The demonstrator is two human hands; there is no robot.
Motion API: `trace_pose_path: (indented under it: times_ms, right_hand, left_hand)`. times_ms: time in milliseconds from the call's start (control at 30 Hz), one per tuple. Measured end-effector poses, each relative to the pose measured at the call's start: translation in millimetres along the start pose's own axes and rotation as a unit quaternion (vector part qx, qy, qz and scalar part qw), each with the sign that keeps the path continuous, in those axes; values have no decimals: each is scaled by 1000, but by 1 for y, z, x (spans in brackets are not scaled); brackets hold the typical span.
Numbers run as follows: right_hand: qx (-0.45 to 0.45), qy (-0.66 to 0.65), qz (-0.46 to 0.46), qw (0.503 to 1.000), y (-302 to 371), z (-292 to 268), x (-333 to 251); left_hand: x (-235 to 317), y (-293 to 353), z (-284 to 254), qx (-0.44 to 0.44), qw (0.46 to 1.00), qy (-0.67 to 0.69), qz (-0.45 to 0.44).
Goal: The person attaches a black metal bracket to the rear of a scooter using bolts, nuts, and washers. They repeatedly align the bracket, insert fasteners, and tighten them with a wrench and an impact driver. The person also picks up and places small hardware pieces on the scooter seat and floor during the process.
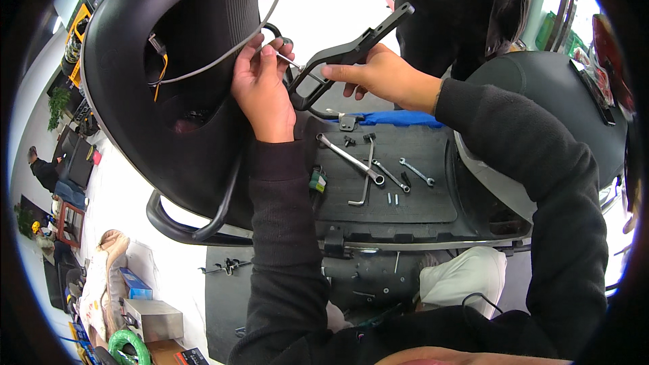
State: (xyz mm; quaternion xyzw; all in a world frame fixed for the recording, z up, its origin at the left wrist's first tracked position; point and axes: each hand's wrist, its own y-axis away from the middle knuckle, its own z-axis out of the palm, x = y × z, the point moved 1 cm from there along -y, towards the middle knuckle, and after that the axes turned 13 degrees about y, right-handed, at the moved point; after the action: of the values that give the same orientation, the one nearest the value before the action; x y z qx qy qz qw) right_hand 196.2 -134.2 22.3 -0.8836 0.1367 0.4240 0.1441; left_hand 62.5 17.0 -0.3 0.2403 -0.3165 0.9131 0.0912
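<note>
Black sleeves (287, 230) take up most of the near view, blocking part of the footboard (426, 209) and the dark mat (226, 304) below it. Past the cuffs, the right hand (392, 78) has thumb and fingers clamped on a black bracket (368, 38), which is up in the air near the footboard's far side, long end pointing away and to the right. Left hand (265, 88) has its fingers curled, pinching a thin silver rod (289, 60); its tip is at the bracket, can't tell if they actually touch. Annoyingly, a grey cable (278, 1) droops across the black front panel (115, 88) and runs right by the left fingertips. Footboard's pretty cluttered too: long spanner (348, 157) lying next to a bent rod (367, 186), two smaller spanners (418, 172), two little silver pins (396, 199), plus a green thing (318, 180) just beside the left sleeve. Blue cloth (399, 119) along the far edge, seat (541, 81) off to the right, and someone in dark clothes (439, 7) standing beyond the bracket.
</note>
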Motion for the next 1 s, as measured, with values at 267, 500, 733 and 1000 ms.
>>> trace_pose_path:
  times_ms: [267,500,733,1000]
  right_hand:
    - [-111,-67,52,990,4,18,7]
    - [-105,-111,78,985,1,17,3]
    - [-64,-81,76,992,5,16,0]
    - [-60,-48,44,996,5,18,6]
  left_hand:
    - [-2,0,3,20,997,69,-33]
    - [-6,-3,2,24,992,111,-60]
    - [-3,-6,0,3,989,118,-91]
    - [-5,-3,-1,-34,999,12,-31]
